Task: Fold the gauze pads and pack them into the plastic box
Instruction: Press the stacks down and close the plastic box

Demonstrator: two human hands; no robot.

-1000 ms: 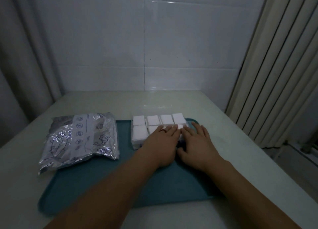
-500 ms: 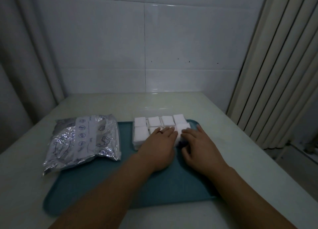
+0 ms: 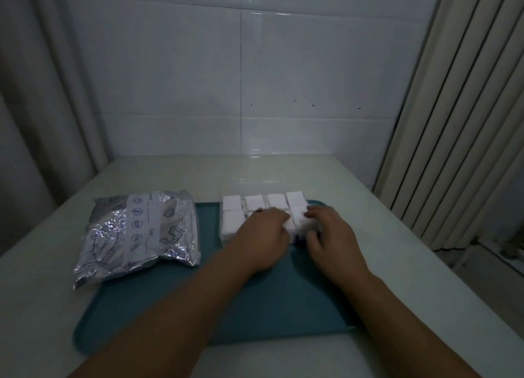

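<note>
1. Light is dim; one head view, looking down at a pale table set against a white tiled wall.
2. A teal tray lies on the table, long side toward the person.
3. The clear plastic box sits at the tray's far edge, right of centre. Its walls are hard to make out in this light; the left wall shows faintly.
4. Folded gauze pads fill the box: four white squares in the far row, side by side. In the near row the leftmost square is visible; the rest are partly covered by the hands.
5. Left hand: palm down over the middle of the near row, fingers curled at the tips against a pad. Whether it pinches the pad or only presses on it cannot be told.
6. Right hand: fingers and thumb bent round the rightmost gauze pad of the near row, gripping it at the box's right end.
7. The two hands are just beside each other, with that pad between them.
8. A crinkled silver foil pouch with printed symbols lies on the tray's left end, overhanging onto the table, well apart from the box.
9. Ribbed curtains hang at right.
</note>
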